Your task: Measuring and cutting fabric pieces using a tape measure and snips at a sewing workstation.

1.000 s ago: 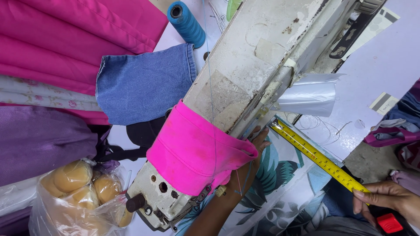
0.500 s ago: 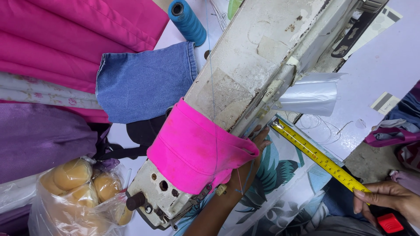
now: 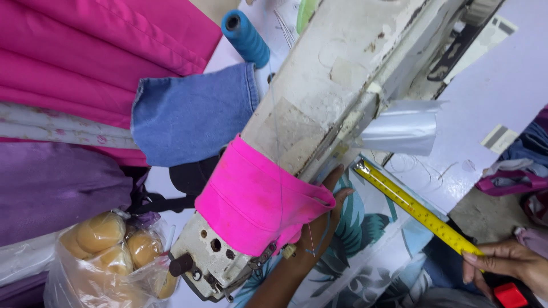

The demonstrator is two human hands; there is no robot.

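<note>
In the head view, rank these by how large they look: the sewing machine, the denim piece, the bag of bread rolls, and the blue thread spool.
1. Sewing machine, largest by far.
2. Denim piece.
3. Bag of bread rolls; cut off by the frame edge and possibly nearer the camera, so its place against the denim is unsure.
4. Blue thread spool, clearly smallest.

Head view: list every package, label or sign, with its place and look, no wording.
Clear plastic bag: bottom left, bulging, holds round tan buns.
Small label: right, on the pale table, rectangular, grey and white.
Striped sticker: top right, rectangular, white with dark bar.
No screens.
</note>
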